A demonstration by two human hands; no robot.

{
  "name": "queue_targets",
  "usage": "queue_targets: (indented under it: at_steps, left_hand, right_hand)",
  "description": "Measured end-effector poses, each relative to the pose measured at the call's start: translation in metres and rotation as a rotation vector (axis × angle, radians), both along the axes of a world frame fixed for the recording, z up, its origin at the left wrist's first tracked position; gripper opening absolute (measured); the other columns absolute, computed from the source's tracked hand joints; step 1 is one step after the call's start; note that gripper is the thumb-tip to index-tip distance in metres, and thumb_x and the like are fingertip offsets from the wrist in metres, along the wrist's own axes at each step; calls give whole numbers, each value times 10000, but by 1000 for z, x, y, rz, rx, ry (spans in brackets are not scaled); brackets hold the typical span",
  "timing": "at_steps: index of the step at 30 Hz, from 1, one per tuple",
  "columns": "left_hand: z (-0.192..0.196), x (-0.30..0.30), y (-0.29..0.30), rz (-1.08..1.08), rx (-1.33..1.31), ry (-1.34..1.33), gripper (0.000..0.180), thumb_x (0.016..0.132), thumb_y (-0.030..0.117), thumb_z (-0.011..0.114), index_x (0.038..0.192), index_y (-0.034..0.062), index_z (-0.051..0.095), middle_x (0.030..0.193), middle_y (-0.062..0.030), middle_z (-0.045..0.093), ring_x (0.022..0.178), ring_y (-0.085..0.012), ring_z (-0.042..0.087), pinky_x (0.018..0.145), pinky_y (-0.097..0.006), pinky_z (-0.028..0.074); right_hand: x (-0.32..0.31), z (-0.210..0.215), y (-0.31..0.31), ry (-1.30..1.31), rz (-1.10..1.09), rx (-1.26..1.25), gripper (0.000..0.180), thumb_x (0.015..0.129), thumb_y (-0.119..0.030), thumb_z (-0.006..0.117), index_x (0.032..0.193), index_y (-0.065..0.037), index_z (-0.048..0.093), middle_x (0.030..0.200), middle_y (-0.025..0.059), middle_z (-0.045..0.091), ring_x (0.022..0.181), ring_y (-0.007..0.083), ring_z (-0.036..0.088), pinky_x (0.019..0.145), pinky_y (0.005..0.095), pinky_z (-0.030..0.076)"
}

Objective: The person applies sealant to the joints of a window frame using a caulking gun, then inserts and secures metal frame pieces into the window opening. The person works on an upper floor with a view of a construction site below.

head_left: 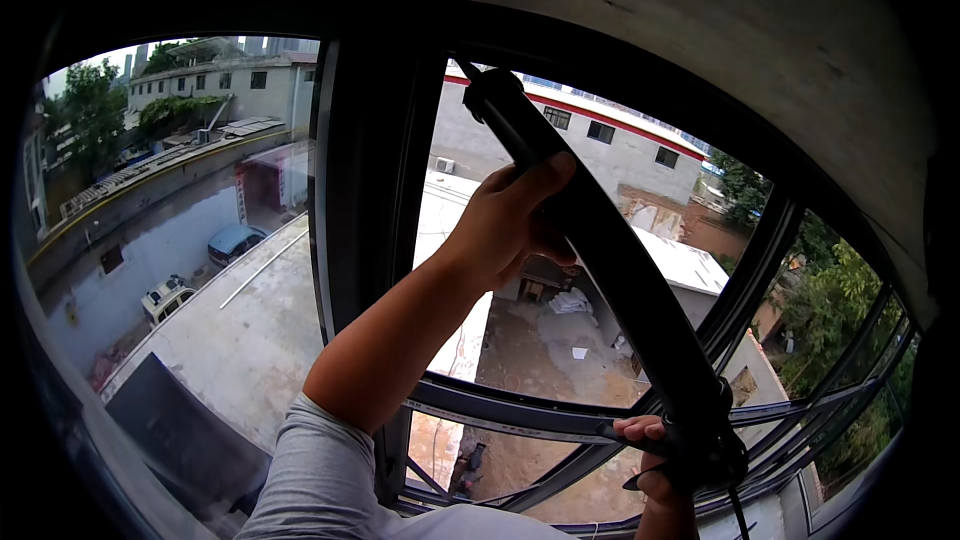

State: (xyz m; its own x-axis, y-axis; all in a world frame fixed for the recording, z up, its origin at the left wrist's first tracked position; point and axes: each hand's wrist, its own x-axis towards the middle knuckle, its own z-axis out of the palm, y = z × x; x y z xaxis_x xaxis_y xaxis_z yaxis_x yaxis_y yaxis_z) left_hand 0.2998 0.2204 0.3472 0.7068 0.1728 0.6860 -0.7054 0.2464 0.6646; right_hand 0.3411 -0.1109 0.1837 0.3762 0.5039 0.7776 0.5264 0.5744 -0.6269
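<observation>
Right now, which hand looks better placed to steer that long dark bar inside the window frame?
Probably the left hand: it wraps the long dark bar high up its length, giving leverage. The right hand grips only the low end by the window frame, mostly supporting it.

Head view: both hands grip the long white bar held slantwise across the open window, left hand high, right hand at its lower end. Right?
Not quite: in the head view the bar is black, not white. The left hand grips it high, and the right hand holds its lower end, slantwise across the window frame.
</observation>
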Motion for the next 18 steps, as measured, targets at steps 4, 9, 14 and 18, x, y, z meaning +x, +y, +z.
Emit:
queue_targets:
  at_steps: [4, 9, 14, 18]
  left_hand:
    - [1, 8, 8, 3, -5, -25, 574, 1060, 414, 560, 1182, -148, 551, 903, -248, 726, 704, -306, 775, 579, -351, 685]
    - [3, 16, 17, 18, -31, -11, 548, 1068, 410, 549, 1149, -132, 575, 859, -230, 734, 678, -279, 773, 548, -322, 678]
    - [6, 16, 20, 31, -47, -17, 535, 1069, 419, 548, 1113, -112, 594, 835, -213, 735, 651, -266, 768, 519, -303, 667]
    - [7, 13, 20, 52, -50, -4, 524, 1069, 426, 547, 1094, -94, 605, 818, -195, 734, 635, -247, 764, 505, -285, 655]
  right_hand:
    - [11, -5, 4, -24, -10, 22, 650, 840, -408, 869, 1296, -36, 593, 1153, 152, 707, 1128, 306, 688, 1015, 521, 551]
    - [1, 1, 18, -9, -75, 20, 613, 851, -398, 862, 1259, -30, 591, 1111, 163, 717, 1068, 298, 715, 979, 510, 579]
    - [-5, 10, 24, 2, -79, -12, 561, 880, -370, 841, 1233, -14, 590, 1092, 173, 719, 1057, 294, 720, 962, 510, 590]
    - [-1, 3, 21, 30, -96, -17, 514, 863, -303, 855, 1192, -10, 591, 1054, 176, 721, 1020, 300, 729, 943, 515, 600]
